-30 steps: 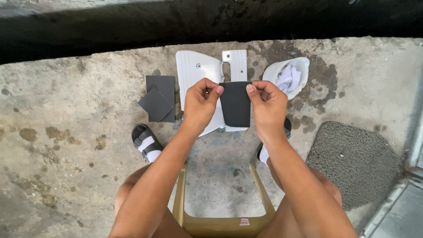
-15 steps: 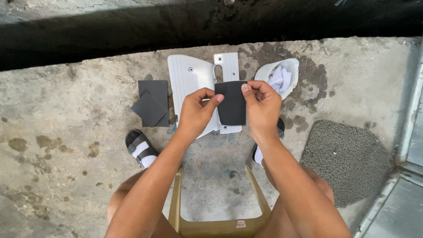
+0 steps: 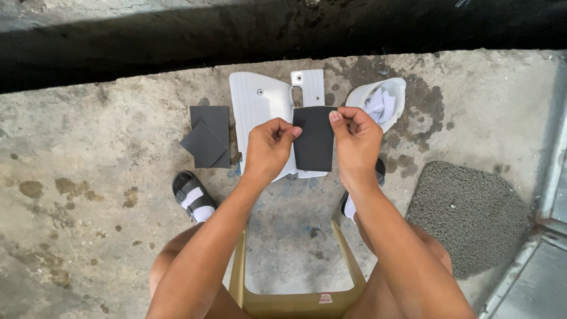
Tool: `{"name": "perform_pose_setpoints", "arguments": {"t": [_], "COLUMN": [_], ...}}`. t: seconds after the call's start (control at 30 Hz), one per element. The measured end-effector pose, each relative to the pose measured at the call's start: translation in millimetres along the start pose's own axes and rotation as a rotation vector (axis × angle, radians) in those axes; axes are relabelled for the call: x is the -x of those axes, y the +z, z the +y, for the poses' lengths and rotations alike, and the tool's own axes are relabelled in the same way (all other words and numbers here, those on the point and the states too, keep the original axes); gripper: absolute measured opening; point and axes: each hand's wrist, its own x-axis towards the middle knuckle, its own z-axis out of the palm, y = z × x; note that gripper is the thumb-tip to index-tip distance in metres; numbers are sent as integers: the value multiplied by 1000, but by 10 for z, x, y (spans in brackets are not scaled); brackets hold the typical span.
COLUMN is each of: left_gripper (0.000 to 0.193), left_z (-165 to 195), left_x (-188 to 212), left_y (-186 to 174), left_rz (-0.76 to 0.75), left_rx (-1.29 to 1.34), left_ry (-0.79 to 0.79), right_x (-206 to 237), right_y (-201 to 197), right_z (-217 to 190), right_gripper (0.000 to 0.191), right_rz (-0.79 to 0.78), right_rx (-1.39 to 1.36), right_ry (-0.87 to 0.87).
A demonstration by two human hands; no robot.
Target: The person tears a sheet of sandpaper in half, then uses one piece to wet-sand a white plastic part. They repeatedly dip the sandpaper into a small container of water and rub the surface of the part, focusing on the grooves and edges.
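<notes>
Stained concrete floor (image 3: 88, 153): white plastic panel (image 3: 254, 112), dark sheets (image 3: 207, 139), white bowl (image 3: 378, 100), grey mat (image 3: 466, 212) lie near its far edge.

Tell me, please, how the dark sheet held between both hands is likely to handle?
The dark sheet probably is thin and light: left hand and right hand pinch only its top corners. It hangs nearly flat, so likely flexible yet somewhat stiff. Its matte face suggests little slipping.

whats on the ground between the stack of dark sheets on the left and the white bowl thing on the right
In the head view, a white plastic panel lies on the concrete between the dark sheets and the white bowl; both hands hold a dark sheet over its right part.
</notes>
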Motion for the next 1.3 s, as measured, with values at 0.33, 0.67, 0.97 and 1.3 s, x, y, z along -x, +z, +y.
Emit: {"name": "perform_pose_setpoints", "arguments": {"t": [0.33, 0.67, 0.97, 1.3], "left_gripper": [26, 21, 23, 21], "left_z": [9, 72, 60, 76], "left_x": [27, 30, 21, 51], "left_y": [-38, -59, -50, -12], "left_rz": [-68, -122, -146, -208], "left_rx": [-110, -97, -59, -91], "left_ry": [182, 186, 427, 3], "right_x": [-24, -65, -80, -153], "right_y": [2, 22, -11, -77], "right_z": [33, 2, -10, -54], "right_gripper": [11, 11, 11, 12], "right_rz": [26, 32, 49, 82], "right_rx": [-16, -84, -76, -103], "right_ry": [-27, -14, -2, -6]}}
